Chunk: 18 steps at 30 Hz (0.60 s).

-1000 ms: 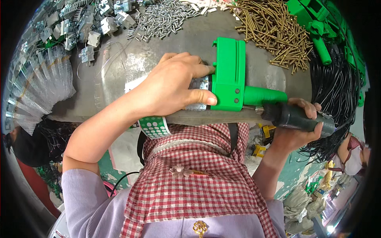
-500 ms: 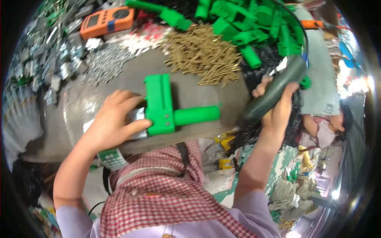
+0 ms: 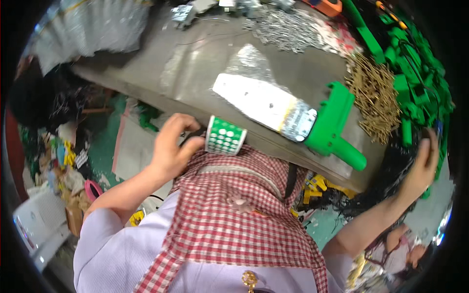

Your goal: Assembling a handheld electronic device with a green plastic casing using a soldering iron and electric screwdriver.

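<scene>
A green T-shaped plastic part [image 3: 334, 128] lies on the grey table [image 3: 195, 73], set against the end of a shiny perforated metal plate [image 3: 261, 103]. No hand is on it. My left hand [image 3: 172, 145] is at the table's near edge, fingers curled and apart, its thumb next to a green-and-white dotted pad [image 3: 224, 136] that hangs over the edge. My right hand [image 3: 424, 163] reaches far right into a bundle of black cables [image 3: 391, 166], beside the green parts. Whether its fingers hold anything is hidden in the dark bundle.
A heap of brass screws [image 3: 378, 100] lies right of the green part, with a pile of green plastic pieces [image 3: 415, 73] beyond. Silver screws [image 3: 288, 31] and metal brackets [image 3: 183, 10] sit at the far edge. Clutter covers the floor on the left [image 3: 63, 166].
My left hand has let go of the green part and drawn back to the table's near edge. My right hand swung out right into the cables; the black tool is no longer visible. The view tilted.
</scene>
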Tool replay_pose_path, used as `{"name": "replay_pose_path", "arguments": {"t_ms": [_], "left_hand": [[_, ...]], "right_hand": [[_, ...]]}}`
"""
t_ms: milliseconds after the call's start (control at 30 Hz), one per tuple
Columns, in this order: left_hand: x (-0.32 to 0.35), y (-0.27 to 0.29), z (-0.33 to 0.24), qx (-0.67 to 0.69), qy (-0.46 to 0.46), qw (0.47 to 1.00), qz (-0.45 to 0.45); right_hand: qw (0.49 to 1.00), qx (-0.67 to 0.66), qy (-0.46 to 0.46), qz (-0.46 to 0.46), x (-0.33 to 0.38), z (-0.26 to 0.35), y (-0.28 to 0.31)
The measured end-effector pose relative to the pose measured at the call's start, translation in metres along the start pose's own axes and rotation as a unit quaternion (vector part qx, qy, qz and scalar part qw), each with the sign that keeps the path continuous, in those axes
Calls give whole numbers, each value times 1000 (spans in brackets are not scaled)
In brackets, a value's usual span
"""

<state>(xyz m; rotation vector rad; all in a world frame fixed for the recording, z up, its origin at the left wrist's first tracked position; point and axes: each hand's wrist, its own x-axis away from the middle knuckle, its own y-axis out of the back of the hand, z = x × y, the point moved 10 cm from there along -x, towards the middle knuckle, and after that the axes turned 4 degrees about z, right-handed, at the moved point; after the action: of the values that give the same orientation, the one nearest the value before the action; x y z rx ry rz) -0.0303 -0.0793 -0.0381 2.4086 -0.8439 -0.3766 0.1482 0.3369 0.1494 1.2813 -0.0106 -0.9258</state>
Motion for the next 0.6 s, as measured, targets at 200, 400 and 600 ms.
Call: {"name": "replay_pose_path", "arguments": {"t_ms": [200,400,600], "left_hand": [[20,-67,31,394,270,871,112],[17,-78,16,481,319,798,172],[-9,-53,4,291,158,936,116]], "right_hand": [[868,-276,227,344,146,220,-172],[892,-259,176,325,159,218,-175],[906,-205,169,328,160,225,-183]]}}
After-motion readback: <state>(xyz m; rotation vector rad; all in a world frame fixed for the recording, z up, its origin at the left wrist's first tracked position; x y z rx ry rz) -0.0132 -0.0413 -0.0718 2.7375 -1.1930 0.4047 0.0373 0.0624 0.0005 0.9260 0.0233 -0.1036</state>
